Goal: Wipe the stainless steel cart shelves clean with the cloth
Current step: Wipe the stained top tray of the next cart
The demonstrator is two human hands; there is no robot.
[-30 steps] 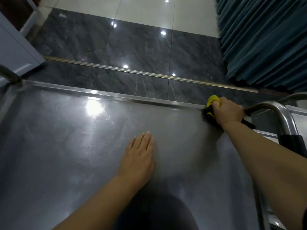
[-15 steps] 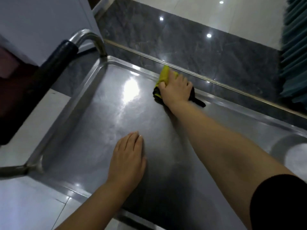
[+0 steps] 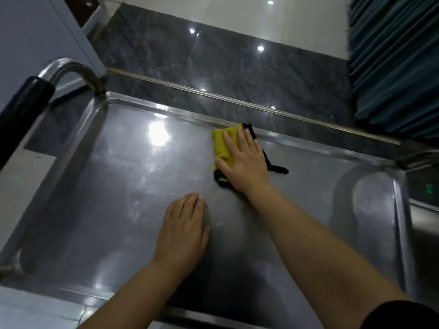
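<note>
The steel cart's top shelf (image 3: 114,191) fills the view, a shallow tray with a raised rim. A yellow cloth with a black edge (image 3: 222,146) lies flat near the far rim, right of the middle. My right hand (image 3: 244,162) presses down on the cloth with straight, spread fingers. Nearer to me, my left hand (image 3: 184,226) rests palm down on the bare steel with its fingers together, a little left of the cloth. Part of the cloth is hidden under my right palm.
The cart's handle bar with a black grip (image 3: 23,108) rises at the left end. A pale cabinet (image 3: 42,32) stands beyond it. Dark teal curtains (image 3: 394,60) hang at the far right. Dark and pale glossy floor tiles (image 3: 213,58) lie beyond the far rim.
My right hand has carried the cloth along the far rim and now lies flat on it instead of bunching it. The left hand stays planted. My view has swung back and forth.
</note>
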